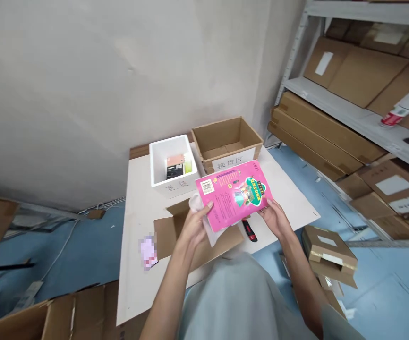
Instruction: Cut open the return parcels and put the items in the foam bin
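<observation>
A pink book (225, 198) with a barcode and a green title panel is held up over the table. My left hand (194, 224) is closed on its left edge, thumb on top, together with a crumpled white plastic wrapper (196, 203). At the lower right corner my right hand (275, 217) grips the same book, its fingers partly hidden beneath. Under the book lies an open cardboard box (165, 236) with its flaps spread. A black and red box cutter (249, 231) rests on the table to the right of that box.
On the white table (137, 203) stand a white foam box (158, 172) with small items inside and a cardboard box (225, 134) with a handwritten label. A blurred lilac item (148, 250) lies at the left. Shelves with cartons (363, 75) stand right; cartons (328, 250) sit on the blue floor.
</observation>
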`<state>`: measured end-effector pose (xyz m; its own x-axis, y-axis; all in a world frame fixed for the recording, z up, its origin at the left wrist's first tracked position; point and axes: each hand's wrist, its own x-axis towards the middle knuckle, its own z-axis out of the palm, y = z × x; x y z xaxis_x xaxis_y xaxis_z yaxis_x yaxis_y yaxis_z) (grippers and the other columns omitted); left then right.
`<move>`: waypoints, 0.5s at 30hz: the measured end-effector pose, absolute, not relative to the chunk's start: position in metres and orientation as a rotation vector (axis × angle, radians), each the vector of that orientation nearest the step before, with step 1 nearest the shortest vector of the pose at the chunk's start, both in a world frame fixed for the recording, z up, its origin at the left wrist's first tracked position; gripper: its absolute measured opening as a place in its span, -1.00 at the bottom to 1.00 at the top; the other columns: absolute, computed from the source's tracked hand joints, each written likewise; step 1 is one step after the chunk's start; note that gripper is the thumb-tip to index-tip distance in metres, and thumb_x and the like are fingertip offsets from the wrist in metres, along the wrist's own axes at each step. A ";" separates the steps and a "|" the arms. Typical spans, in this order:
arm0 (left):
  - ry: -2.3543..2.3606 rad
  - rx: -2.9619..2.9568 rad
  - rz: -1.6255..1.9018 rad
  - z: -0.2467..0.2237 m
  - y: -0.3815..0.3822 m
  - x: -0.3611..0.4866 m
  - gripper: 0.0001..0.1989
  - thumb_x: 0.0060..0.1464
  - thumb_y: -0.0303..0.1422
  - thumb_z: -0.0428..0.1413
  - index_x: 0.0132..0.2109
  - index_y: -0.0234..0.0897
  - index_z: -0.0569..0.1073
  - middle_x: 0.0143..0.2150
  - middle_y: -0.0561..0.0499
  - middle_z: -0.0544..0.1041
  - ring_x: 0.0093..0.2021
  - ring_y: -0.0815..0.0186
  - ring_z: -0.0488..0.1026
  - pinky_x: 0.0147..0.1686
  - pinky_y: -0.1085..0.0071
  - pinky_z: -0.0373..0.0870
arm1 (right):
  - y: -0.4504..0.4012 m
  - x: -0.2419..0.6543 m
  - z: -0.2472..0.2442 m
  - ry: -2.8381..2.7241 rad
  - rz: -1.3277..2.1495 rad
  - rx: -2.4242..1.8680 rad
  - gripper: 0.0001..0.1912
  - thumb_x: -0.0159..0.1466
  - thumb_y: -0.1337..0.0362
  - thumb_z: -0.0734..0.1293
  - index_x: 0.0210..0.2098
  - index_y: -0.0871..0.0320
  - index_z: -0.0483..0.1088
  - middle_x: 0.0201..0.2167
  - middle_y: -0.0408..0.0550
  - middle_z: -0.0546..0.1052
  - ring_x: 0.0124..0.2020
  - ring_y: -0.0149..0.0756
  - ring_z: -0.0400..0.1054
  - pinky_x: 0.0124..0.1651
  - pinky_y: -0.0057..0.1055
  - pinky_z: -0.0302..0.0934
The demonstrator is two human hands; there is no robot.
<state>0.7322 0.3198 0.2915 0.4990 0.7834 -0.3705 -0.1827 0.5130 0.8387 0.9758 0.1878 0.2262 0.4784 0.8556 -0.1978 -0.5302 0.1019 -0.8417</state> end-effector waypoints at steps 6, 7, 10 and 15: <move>0.707 0.590 0.456 0.208 0.262 0.835 -0.41 0.04 -0.26 0.43 0.21 -0.26 0.54 0.22 -0.26 0.67 0.29 -0.16 0.60 0.36 -0.10 0.51 | 0.124 1.031 0.181 -0.104 0.878 -1.176 -0.44 0.22 0.03 0.57 0.16 -0.12 0.45 0.25 -0.05 0.65 0.16 -0.07 0.59 0.11 -0.08 0.53; 0.690 0.560 0.407 0.194 0.250 0.849 -0.44 0.05 -0.28 0.41 0.19 -0.28 0.54 0.23 -0.27 0.67 0.30 -0.16 0.59 0.37 -0.09 0.50 | 0.112 1.037 0.172 -0.067 0.856 -1.202 -0.41 0.20 0.04 0.58 0.18 -0.13 0.43 0.25 -0.06 0.64 0.16 -0.08 0.59 0.11 -0.09 0.53; 0.729 0.492 0.295 0.155 0.222 0.888 -0.49 0.00 -0.40 0.36 0.13 -0.31 0.57 0.22 -0.26 0.67 0.31 -0.12 0.59 0.38 -0.03 0.50 | 0.083 1.050 0.143 0.008 0.850 -1.265 -0.36 0.15 0.04 0.59 0.17 -0.13 0.40 0.23 -0.07 0.65 0.14 -0.07 0.60 0.08 -0.08 0.54; 0.949 0.521 0.169 0.104 0.209 0.928 -0.54 -0.09 -0.50 0.28 0.03 -0.30 0.57 0.10 -0.25 0.72 0.22 -0.08 0.65 0.29 0.01 0.56 | 0.066 1.061 0.097 -0.003 0.878 -1.405 -0.42 0.11 0.00 0.55 0.07 -0.08 0.38 -0.01 -0.09 0.72 -0.01 -0.10 0.65 0.00 -0.08 0.56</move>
